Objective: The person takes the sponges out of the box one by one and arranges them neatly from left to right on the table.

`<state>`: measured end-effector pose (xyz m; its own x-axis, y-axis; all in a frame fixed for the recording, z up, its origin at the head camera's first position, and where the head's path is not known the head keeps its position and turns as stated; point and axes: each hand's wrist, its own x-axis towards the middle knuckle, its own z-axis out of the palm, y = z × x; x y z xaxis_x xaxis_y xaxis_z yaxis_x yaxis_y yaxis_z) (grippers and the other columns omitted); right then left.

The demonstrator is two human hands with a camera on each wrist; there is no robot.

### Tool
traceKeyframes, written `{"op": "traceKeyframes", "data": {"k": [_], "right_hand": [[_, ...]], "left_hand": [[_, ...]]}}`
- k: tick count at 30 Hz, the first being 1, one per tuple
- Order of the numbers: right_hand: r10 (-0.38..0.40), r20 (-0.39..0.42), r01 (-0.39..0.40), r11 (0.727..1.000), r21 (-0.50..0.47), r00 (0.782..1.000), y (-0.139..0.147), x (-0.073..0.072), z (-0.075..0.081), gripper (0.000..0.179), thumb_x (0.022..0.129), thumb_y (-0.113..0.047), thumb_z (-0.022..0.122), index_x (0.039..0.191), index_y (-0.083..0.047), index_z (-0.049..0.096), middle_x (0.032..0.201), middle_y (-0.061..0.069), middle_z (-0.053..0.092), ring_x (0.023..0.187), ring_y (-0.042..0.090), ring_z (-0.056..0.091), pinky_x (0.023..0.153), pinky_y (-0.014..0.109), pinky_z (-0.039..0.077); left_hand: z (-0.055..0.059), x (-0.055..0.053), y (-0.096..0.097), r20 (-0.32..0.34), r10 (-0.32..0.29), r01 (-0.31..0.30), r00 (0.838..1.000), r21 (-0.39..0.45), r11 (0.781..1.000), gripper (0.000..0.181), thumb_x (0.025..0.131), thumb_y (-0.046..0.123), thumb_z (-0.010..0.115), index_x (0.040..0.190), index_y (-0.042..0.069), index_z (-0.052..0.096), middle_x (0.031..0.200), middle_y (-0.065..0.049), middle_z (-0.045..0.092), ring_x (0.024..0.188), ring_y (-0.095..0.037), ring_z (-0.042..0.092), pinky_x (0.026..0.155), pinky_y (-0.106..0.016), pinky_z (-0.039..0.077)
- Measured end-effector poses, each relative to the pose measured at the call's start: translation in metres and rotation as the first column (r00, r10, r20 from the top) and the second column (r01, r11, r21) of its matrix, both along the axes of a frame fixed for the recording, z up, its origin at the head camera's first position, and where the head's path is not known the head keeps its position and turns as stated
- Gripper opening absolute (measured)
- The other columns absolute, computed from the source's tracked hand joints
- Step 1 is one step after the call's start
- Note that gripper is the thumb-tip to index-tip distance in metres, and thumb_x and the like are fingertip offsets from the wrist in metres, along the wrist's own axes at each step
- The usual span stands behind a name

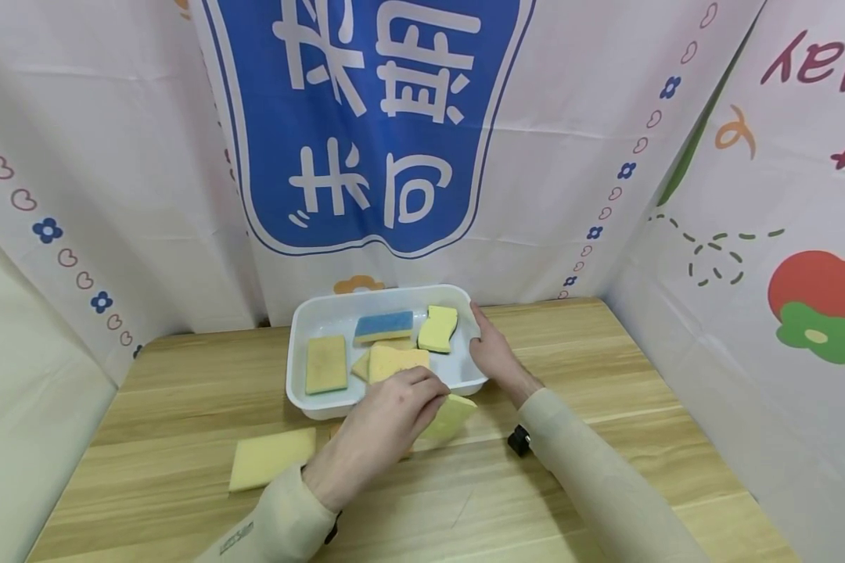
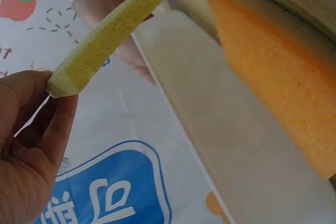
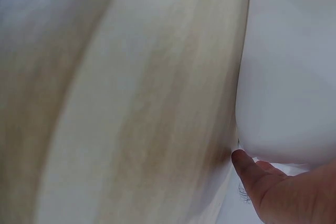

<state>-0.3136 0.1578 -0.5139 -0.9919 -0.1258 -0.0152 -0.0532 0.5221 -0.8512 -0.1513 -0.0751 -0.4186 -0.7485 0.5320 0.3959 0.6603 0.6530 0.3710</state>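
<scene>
My left hand (image 1: pixel 393 414) pinches a thin yellow sponge (image 1: pixel 452 417) by one end, over the near right edge of a white plastic tub (image 1: pixel 317 314). In the left wrist view, the sponge (image 2: pixel 107 45) slants up from between thumb and fingers. At the tub's right end, my right hand (image 1: pixel 498 352) grips the wall. Inside lie a flat yellow sponge (image 1: pixel 326 365), a blue-topped sponge (image 1: pixel 384 325), a wavy yellow sponge (image 1: pixel 438 328) and a pale yellow sponge (image 1: pixel 397 361) overlapping another.
On the wooden table (image 1: pixel 584 367), a yellow sponge (image 1: pixel 271 459) lies left of my left forearm. An orange sponge (image 2: pixel 283 82) sits beside the tub, mostly hidden by that forearm in the head view. A printed curtain (image 1: pixel 563 94) hangs right behind the tub.
</scene>
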Motion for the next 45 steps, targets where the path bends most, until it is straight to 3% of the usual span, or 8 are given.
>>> {"op": "traceKeyframes", "data": {"k": [7, 14, 22, 27, 35, 45], "right_hand": [[0.004, -0.003, -0.004, 1.0, 0.006, 1.0, 0.0, -0.001, 0.0, 0.08, 0.112, 0.003, 0.038, 0.189, -0.008, 0.016, 0.196, 0.021, 0.023, 0.181, 0.043, 0.027, 0.151, 0.061, 0.024], [0.001, -0.005, -0.001, 1.0, 0.004, 1.0, 0.001, -0.002, 0.0, 0.081, 0.112, 0.004, 0.039, 0.189, -0.01, 0.017, 0.195, 0.02, 0.025, 0.181, 0.043, 0.029, 0.15, 0.061, 0.027], [-0.001, -0.004, 0.001, 1.0, -0.004, 1.0, 0.001, -0.001, 0.001, 0.081, 0.113, 0.004, 0.039, 0.189, -0.012, 0.017, 0.195, 0.02, 0.026, 0.179, 0.042, 0.034, 0.148, 0.061, 0.033], [0.002, -0.009, -0.002, 1.0, 0.003, 1.0, 0.002, 0.0, 0.001, 0.081, 0.113, 0.003, 0.04, 0.189, -0.012, 0.018, 0.195, 0.02, 0.026, 0.179, 0.041, 0.034, 0.148, 0.061, 0.034], [0.004, -0.007, -0.004, 1.0, 0.003, 1.0, 0.001, 0.0, 0.002, 0.082, 0.113, 0.004, 0.04, 0.189, -0.013, 0.017, 0.196, 0.018, 0.023, 0.182, 0.04, 0.027, 0.151, 0.058, 0.025], [0.011, 0.008, -0.011, 1.0, 0.006, 1.0, 0.001, -0.001, 0.001, 0.081, 0.114, 0.004, 0.038, 0.19, -0.013, 0.014, 0.198, 0.016, 0.018, 0.184, 0.039, 0.02, 0.152, 0.057, 0.018]], "left_hand": [[-0.013, -0.008, 0.002, 0.093, 0.001, -0.005, 0.996, 0.04, 0.999, 0.01, 0.115, 0.014, 0.078, 0.119, 0.014, 0.087, 0.118, 0.002, 0.084, 0.105, -0.013, 0.08, 0.093, -0.033, 0.072], [-0.023, -0.015, 0.0, 0.13, -0.018, 0.002, 0.991, 0.123, 0.992, 0.005, 0.111, 0.01, 0.081, 0.113, 0.012, 0.085, 0.114, 0.001, 0.084, 0.102, -0.012, 0.079, 0.089, -0.029, 0.071], [-0.031, -0.016, 0.001, 0.186, -0.032, -0.003, 0.982, 0.183, 0.983, 0.007, 0.109, 0.007, 0.084, 0.107, 0.014, 0.082, 0.109, 0.001, 0.083, 0.1, -0.011, 0.08, 0.087, -0.021, 0.07], [-0.035, -0.016, 0.002, 0.22, -0.009, -0.029, 0.975, 0.171, 0.985, 0.01, 0.108, 0.007, 0.085, 0.105, 0.015, 0.081, 0.104, 0.003, 0.082, 0.098, -0.01, 0.079, 0.087, -0.022, 0.07], [-0.044, -0.018, -0.002, 0.182, 0.008, -0.022, 0.983, 0.079, 0.997, 0.011, 0.108, 0.006, 0.084, 0.101, 0.013, 0.079, 0.096, 0.003, 0.078, 0.083, -0.003, 0.063, 0.074, -0.02, 0.062], [-0.053, -0.017, -0.01, 0.066, 0.027, -0.022, 0.997, -0.077, 0.997, 0.016, 0.107, 0.003, 0.083, 0.097, 0.012, 0.076, 0.094, 0.0, 0.077, 0.084, -0.009, 0.07, 0.073, -0.023, 0.065]]}}
